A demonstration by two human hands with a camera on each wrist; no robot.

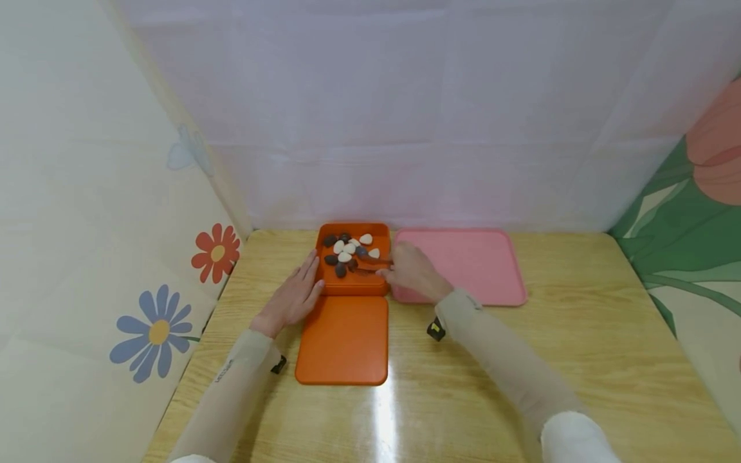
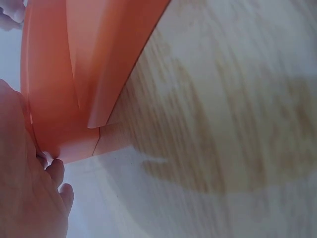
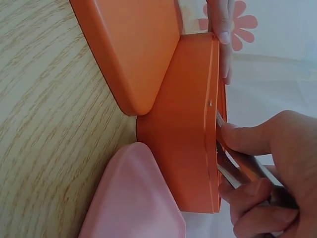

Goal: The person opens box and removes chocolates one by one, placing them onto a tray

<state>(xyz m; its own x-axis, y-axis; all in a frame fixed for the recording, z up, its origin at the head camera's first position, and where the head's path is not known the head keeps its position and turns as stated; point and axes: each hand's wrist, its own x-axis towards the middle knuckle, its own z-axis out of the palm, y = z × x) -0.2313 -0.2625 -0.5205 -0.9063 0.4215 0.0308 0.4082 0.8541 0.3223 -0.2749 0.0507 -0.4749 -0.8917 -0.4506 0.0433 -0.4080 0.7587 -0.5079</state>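
Note:
An orange box (image 1: 354, 290) holds several white pebbles (image 1: 344, 257) and dark pebbles (image 1: 341, 270). My left hand (image 1: 293, 297) rests with straight fingers along the box's left side, the thumb near its front corner. From the right, my right hand (image 1: 412, 270) reaches over the box's rim and grips metal tongs (image 3: 231, 169). Two spread arms of the tongs point left among the pebbles in the head view. A dark pebble (image 1: 361, 251) lies at the upper tip; I cannot tell if it is pinched. The right wrist view shows thumb and fingers around the tongs, whose tips the box wall hides.
A flat orange lid (image 1: 343, 341) lies directly in front of the box. Right of the box, a pink tray (image 1: 480, 267) sits partly under my right hand and forearm. The wooden table (image 1: 579, 334) meets a white sheet (image 1: 451, 128) behind and printed panels at both sides.

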